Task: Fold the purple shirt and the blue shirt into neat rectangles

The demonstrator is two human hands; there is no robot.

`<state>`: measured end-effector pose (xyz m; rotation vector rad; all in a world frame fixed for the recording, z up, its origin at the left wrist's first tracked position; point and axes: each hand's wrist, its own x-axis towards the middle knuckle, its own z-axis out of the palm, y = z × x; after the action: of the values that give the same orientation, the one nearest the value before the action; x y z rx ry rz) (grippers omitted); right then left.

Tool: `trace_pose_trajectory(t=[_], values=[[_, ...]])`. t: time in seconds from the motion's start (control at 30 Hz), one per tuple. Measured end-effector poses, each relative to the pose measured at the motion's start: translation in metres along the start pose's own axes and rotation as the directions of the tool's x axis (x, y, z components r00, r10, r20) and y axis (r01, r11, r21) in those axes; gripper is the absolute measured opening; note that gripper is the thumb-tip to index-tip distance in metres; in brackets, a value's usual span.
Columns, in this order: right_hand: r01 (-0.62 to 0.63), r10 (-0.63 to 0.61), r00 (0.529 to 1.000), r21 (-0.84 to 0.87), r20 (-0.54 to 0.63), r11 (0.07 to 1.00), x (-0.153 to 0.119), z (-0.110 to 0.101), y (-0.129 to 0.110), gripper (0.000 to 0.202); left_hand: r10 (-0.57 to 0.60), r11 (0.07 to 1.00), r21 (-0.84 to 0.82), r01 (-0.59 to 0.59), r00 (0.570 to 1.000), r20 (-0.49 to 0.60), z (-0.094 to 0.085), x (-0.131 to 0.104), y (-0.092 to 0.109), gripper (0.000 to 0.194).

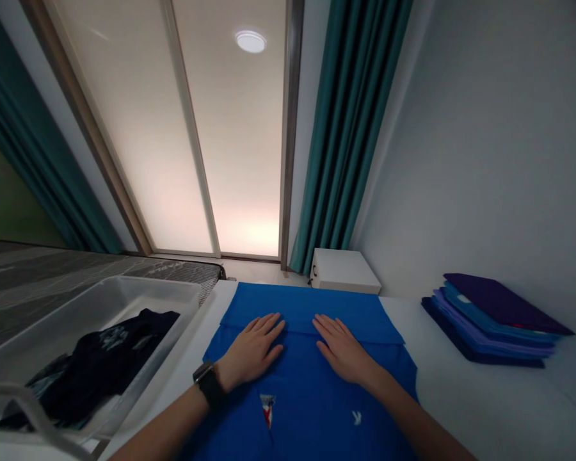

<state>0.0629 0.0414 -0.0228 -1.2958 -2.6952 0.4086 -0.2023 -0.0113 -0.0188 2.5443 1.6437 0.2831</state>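
Note:
A blue shirt lies spread on the white table, its far part folded over into a straight band. A small red and white patch and a white logo show on its near side. My left hand, with a dark watch on the wrist, rests flat on the cloth left of the middle. On the right, my right hand presses flat on the same shirt. Both have fingers stretched out near the edge of the folded band, and neither grips the fabric.
A stack of folded clothes in purple and blue sits on the table at right, near the wall. At left stands a clear plastic bin with dark clothes inside. Beyond the table is a white cabinet.

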Motion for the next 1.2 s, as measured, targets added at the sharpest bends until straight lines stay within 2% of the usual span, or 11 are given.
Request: trace_pose_trajectory(t=[0.2, 0.33, 0.4, 0.5, 0.6, 0.77, 0.83, 1.03, 1.2], values=[[-0.068, 0.067, 0.990, -0.004, -0.126, 0.998, -0.021, 0.005, 0.046, 0.049, 0.114, 0.993, -0.019, -0.112, 0.990, 0.078, 0.003, 0.041, 0.048, 0.053], [-0.119, 0.116, 0.958, 0.004, -0.264, 0.993, -0.035, 0.001, 0.078, 0.044, 0.175, 0.985, -0.011, -0.174, 0.981, 0.079, 0.013, 0.065, 0.070, 0.052], [-0.195, 0.185, 0.919, 0.008, -0.347, 0.981, -0.043, -0.005, 0.096, 0.041, 0.198, 0.980, -0.007, -0.198, 0.978, 0.069, 0.018, 0.075, 0.078, 0.051], [-0.372, 0.338, 0.826, 0.015, -0.450, 0.928, -0.057, -0.015, 0.124, 0.038, 0.234, 0.972, -0.005, -0.234, 0.971, 0.045, 0.022, 0.090, 0.085, 0.047], [-0.527, 0.472, 0.742, 0.021, -0.476, 0.849, -0.069, -0.023, 0.143, 0.033, 0.260, 0.965, -0.017, -0.260, 0.965, 0.013, 0.023, 0.109, 0.090, 0.041], [-0.674, 0.626, 0.699, -0.025, -0.345, 0.738, -0.071, -0.025, 0.142, 0.027, 0.258, 0.966, -0.008, -0.258, 0.966, -0.020, 0.022, 0.154, 0.092, 0.036], [-0.700, 0.647, 0.683, -0.048, -0.339, 0.713, -0.068, -0.024, 0.138, 0.028, 0.244, 0.970, 0.011, -0.243, 0.969, -0.032, 0.023, 0.177, 0.093, 0.035], [-0.674, 0.591, 0.693, -0.080, -0.413, 0.734, -0.066, -0.020, 0.130, 0.023, 0.216, 0.976, 0.034, -0.215, 0.976, -0.021, 0.036, 0.250, 0.107, 0.033], [-0.666, 0.581, 0.696, -0.077, -0.422, 0.742, -0.066, -0.018, 0.131, 0.019, 0.235, 0.972, 0.021, -0.235, 0.972, 0.004, 0.054, 0.293, 0.122, 0.038]])
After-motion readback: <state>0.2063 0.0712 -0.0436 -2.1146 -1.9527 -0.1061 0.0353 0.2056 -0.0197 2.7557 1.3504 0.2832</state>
